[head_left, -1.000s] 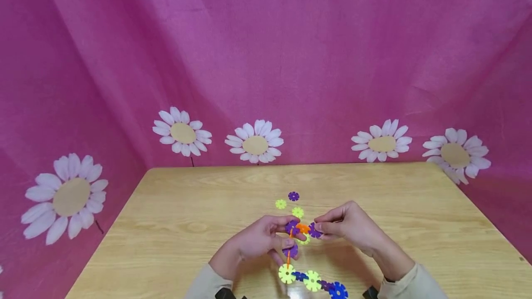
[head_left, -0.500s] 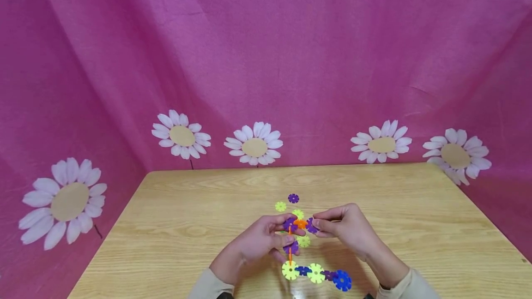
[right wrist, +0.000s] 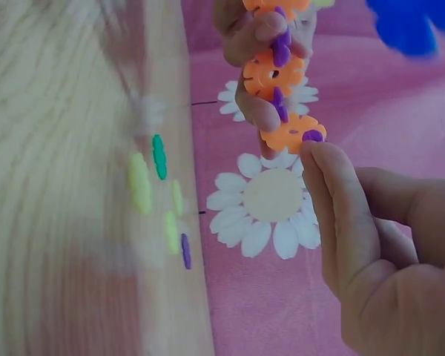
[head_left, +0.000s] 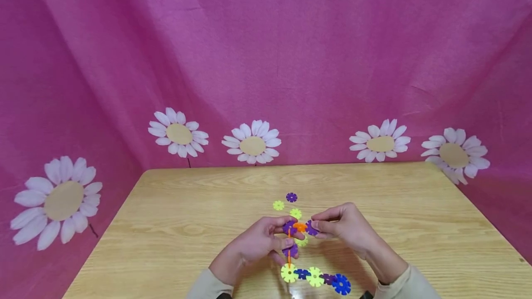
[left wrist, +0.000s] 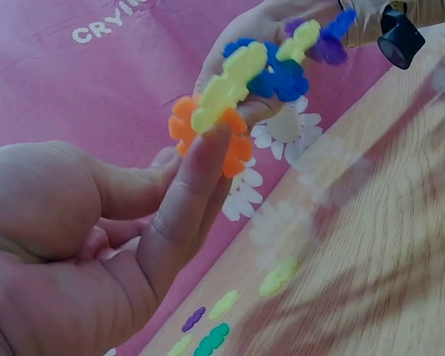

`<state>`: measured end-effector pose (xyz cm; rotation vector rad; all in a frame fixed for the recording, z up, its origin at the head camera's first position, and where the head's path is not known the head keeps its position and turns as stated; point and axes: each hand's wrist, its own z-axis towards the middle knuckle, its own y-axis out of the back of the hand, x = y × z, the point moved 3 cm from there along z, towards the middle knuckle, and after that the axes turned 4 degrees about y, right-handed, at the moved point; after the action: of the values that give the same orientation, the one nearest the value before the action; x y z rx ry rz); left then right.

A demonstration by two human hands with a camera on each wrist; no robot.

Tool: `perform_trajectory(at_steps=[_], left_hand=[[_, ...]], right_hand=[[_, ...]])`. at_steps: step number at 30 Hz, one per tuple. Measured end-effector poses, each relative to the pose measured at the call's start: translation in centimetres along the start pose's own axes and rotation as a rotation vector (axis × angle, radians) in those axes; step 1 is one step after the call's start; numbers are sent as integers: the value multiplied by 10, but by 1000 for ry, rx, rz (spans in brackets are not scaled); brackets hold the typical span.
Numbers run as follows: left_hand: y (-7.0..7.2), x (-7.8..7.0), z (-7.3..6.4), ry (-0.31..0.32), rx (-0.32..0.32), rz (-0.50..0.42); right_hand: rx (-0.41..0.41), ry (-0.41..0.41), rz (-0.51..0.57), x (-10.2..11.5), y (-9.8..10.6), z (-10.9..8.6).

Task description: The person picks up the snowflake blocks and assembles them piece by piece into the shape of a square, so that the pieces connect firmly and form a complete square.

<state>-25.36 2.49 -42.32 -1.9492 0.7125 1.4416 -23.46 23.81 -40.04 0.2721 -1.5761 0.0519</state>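
Observation:
A chain of notched plastic discs, slotted into one another, is held up over the table between both hands. My left hand [head_left: 259,241] grips its purple and orange discs, thumb on the lower purple disc [head_left: 290,249]. Thumb and fingers of my right hand [head_left: 349,227] pinch a purple disc [head_left: 311,228] at the chain's upper end, slotted to an orange disc [right wrist: 293,135]. From the left hand the chain runs down to a yellow disc [head_left: 289,273], then right to a blue end disc [head_left: 341,284]. In the left wrist view the fingertips lie against an orange disc [left wrist: 237,152].
Loose discs lie on the wooden table [head_left: 187,206] beyond the hands: a purple one [head_left: 292,197], several yellow ones [head_left: 278,205] and a green one [right wrist: 159,156]. A pink cloth [head_left: 291,59] with white daisies hangs behind the table.
Both hands keep their hold on the chain. The right hand and its purple disc have shifted slightly left, and the chain's lower row has swung a little.

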Motion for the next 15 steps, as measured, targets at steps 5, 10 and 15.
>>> perform_trajectory(at_steps=[5, 10, 15], left_hand=[[1, 1, 0, 15, -18, -6], [3, 0, 1, 29, -10, -18], [4, 0, 0, 33, -20, -18]], right_hand=[[6, -40, 47, -4, 0, 3], [-16, -85, 94, -3, 0, 4], [-44, -79, 84, -2, -3, 2]])
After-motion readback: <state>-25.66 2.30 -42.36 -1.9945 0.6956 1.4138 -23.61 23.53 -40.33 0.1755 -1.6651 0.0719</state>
